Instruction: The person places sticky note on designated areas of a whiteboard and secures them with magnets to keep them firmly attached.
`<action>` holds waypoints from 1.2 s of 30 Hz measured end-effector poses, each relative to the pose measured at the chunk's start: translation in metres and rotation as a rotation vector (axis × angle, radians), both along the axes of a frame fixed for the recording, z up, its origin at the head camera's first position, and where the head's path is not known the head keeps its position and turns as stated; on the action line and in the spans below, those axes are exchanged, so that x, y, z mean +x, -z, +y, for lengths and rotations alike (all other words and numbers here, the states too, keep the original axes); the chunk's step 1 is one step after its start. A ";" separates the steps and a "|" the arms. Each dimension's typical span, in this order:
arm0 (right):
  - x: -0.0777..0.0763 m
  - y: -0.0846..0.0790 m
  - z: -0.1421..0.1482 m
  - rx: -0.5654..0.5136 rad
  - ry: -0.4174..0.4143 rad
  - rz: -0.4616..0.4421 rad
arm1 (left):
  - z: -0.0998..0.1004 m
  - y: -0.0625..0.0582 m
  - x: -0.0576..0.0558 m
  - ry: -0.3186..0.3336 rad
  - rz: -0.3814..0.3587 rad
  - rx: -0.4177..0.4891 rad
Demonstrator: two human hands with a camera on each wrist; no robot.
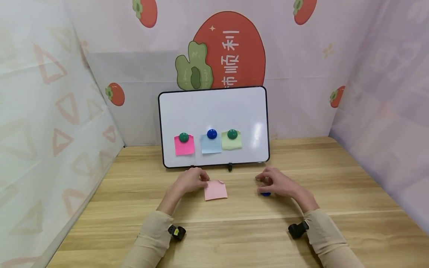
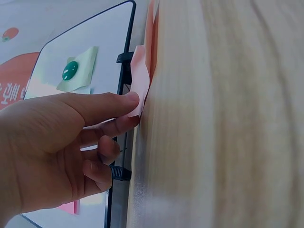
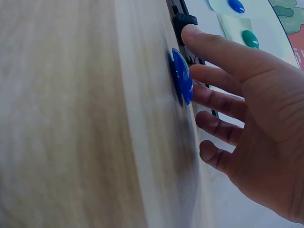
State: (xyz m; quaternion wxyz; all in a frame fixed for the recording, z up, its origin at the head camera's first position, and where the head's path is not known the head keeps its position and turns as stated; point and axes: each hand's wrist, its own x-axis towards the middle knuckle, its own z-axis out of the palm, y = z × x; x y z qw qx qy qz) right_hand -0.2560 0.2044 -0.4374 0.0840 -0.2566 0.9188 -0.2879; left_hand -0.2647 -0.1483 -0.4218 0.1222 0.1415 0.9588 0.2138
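Observation:
My left hand (image 1: 191,180) pinches the left edge of a pale pink sticky note (image 1: 216,190) between thumb and forefinger. The left wrist view shows the note (image 2: 139,71) curling up from the wood, the other fingers of the left hand (image 2: 61,142) loosely bent. A round blue magnet (image 3: 182,76) lies on the table under my right hand (image 1: 279,182). In the right wrist view, the right hand (image 3: 256,99) has its thumb apart from the magnet and its fingertips right at the magnet's edge, the fingers relaxed.
A black-framed whiteboard (image 1: 214,108) stands behind the hands on small black feet (image 1: 230,167). It bears a bright pink note (image 1: 184,148) under a green magnet, a light blue note (image 1: 211,146) under a blue magnet, and a pale green note (image 1: 231,144) under another green magnet.

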 end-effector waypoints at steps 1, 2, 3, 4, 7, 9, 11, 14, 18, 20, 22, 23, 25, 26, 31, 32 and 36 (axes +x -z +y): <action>0.000 0.000 0.001 0.005 -0.001 -0.007 | 0.000 0.000 0.000 0.000 0.001 -0.002; 0.000 0.000 0.001 0.008 -0.013 -0.006 | 0.000 0.000 0.000 0.002 0.003 -0.004; 0.000 0.000 0.002 0.011 -0.023 -0.003 | 0.000 0.001 0.000 0.004 0.006 -0.007; 0.000 0.000 0.003 0.014 -0.029 -0.003 | 0.000 0.001 0.000 0.009 0.010 -0.010; 0.001 0.000 0.004 0.010 -0.052 -0.009 | 0.000 0.001 0.000 0.013 0.020 -0.014; 0.001 0.000 0.006 0.012 -0.064 -0.022 | 0.000 0.002 0.000 0.011 0.024 -0.015; 0.001 -0.001 0.007 0.010 -0.072 -0.046 | 0.000 0.002 0.001 0.008 0.027 -0.014; 0.003 -0.003 0.010 0.004 -0.080 -0.087 | 0.001 0.001 0.001 0.006 0.026 -0.008; 0.003 -0.004 0.012 -0.012 -0.091 -0.127 | 0.001 0.001 0.001 -0.001 0.021 0.000; 0.003 -0.005 0.014 -0.017 -0.094 -0.141 | 0.000 0.002 0.001 -0.004 0.021 0.002; 0.003 -0.005 0.015 -0.024 -0.097 -0.152 | 0.000 0.003 0.001 -0.003 0.025 0.002; 0.003 -0.005 0.016 -0.026 -0.095 -0.158 | 0.000 0.003 0.001 -0.003 0.027 0.002; 0.003 -0.005 0.018 -0.033 -0.097 -0.165 | 0.000 0.004 0.001 -0.005 0.031 0.002; 0.003 -0.005 0.019 -0.036 -0.101 -0.167 | 0.000 0.004 0.000 -0.007 0.033 0.002; 0.003 -0.004 0.023 -0.052 -0.110 -0.168 | 0.001 0.004 0.001 -0.019 0.025 0.004; 0.003 -0.004 0.023 -0.055 -0.111 -0.168 | 0.001 0.004 0.000 -0.021 0.020 0.004; 0.002 -0.003 0.026 -0.066 -0.117 -0.162 | 0.001 0.004 0.000 -0.025 0.004 0.014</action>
